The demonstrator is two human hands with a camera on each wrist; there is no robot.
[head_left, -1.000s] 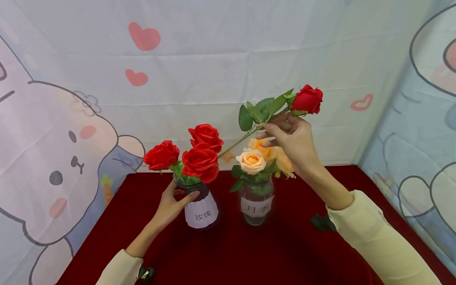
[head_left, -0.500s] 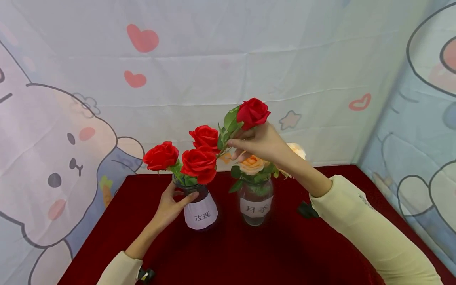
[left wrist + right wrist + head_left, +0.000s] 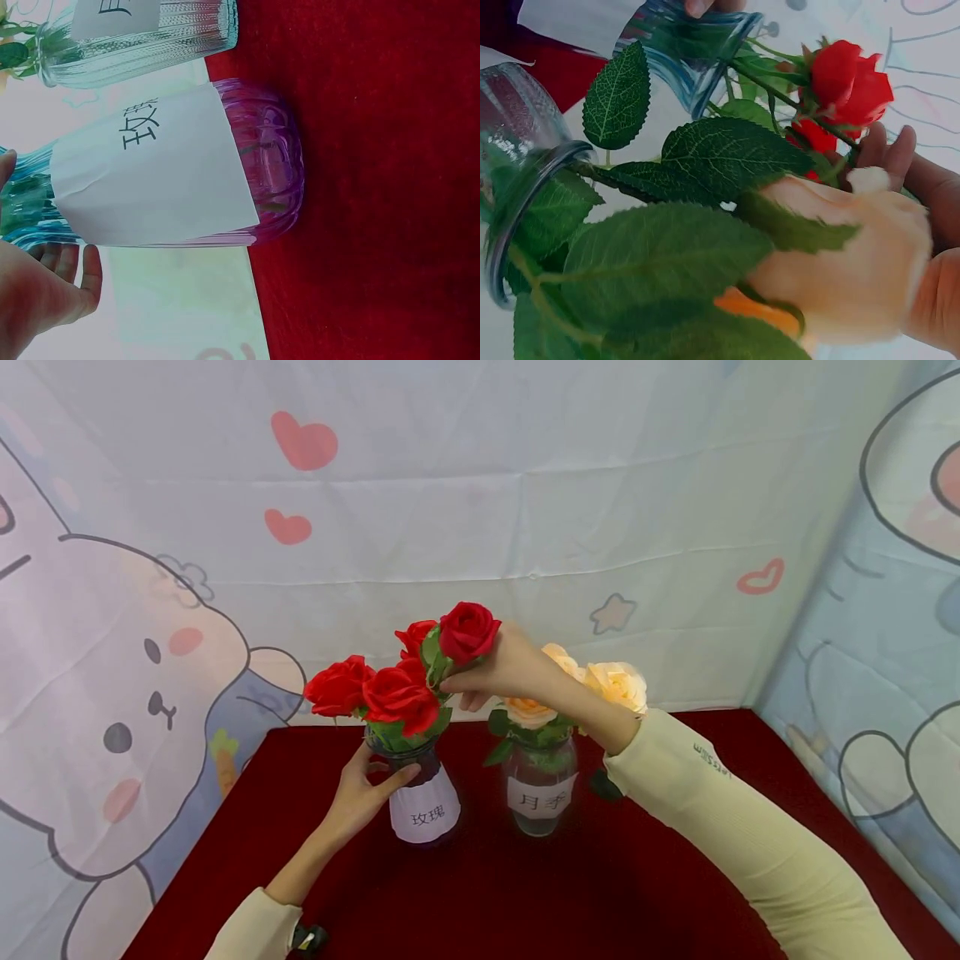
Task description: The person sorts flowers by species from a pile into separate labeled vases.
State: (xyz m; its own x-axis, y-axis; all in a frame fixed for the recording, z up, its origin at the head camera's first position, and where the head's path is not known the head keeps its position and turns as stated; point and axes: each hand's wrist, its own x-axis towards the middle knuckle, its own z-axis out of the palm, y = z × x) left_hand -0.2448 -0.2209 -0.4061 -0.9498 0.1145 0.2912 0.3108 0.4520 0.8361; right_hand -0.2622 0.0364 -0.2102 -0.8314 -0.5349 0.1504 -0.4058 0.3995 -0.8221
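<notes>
My left hand [image 3: 358, 795] grips the neck of a ribbed glass vase [image 3: 277, 161] with a white paper label [image 3: 424, 810]. The vase is bluish at the neck and purple at the base in the left wrist view. Several red roses [image 3: 339, 687] stand in it. Above its mouth, my right hand [image 3: 513, 670] pinches a red rose [image 3: 468, 632] by the stem, close beneath the bloom. In the right wrist view a stem [image 3: 776, 91] runs from the vase mouth to my right fingers [image 3: 898, 154]. Peach blooms and leaves hide part of that hand.
Right of the labelled vase stands a clear glass vase [image 3: 540, 768] with peach roses [image 3: 615, 685], under my right forearm. A dark red cloth [image 3: 525, 893] covers the table. A printed curtain [image 3: 450, 493] hangs behind.
My right hand has moved left and down with the red rose, from above the peach roses to beside the other red ones. The left hand stays on the vase.
</notes>
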